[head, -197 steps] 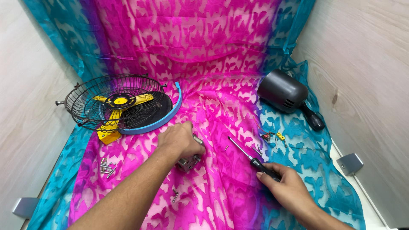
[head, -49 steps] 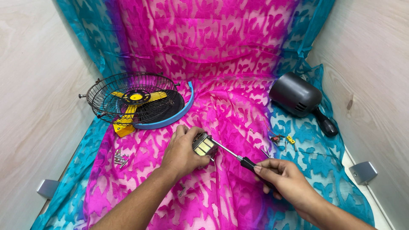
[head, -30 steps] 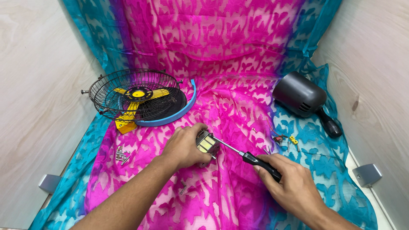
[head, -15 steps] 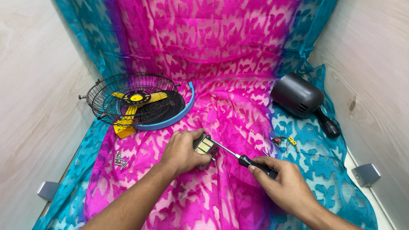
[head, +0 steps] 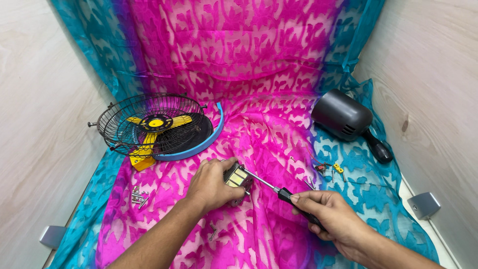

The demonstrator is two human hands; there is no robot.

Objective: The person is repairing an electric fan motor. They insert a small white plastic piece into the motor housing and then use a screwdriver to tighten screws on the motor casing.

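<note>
My left hand (head: 211, 185) grips a small fan motor (head: 238, 178), a grey metal block with yellow parts, and holds it down on the pink cloth (head: 259, 124). My right hand (head: 331, 219) holds a black-handled screwdriver (head: 279, 192). Its metal shaft points up and left, and the tip meets the motor's top right corner. Both forearms come in from the bottom edge.
A black wire fan guard with yellow blades and a blue ring (head: 157, 127) lies at the left. A dark motor housing (head: 343, 117) rests at the right. Loose screws (head: 138, 195) sit left of my arm, and small parts (head: 328, 169) lie right. Wooden walls close both sides.
The view has shifted a little. Both hands stay on the motor and the screwdriver, with the tip still at the motor. My right hand has moved slightly on the handle.
</note>
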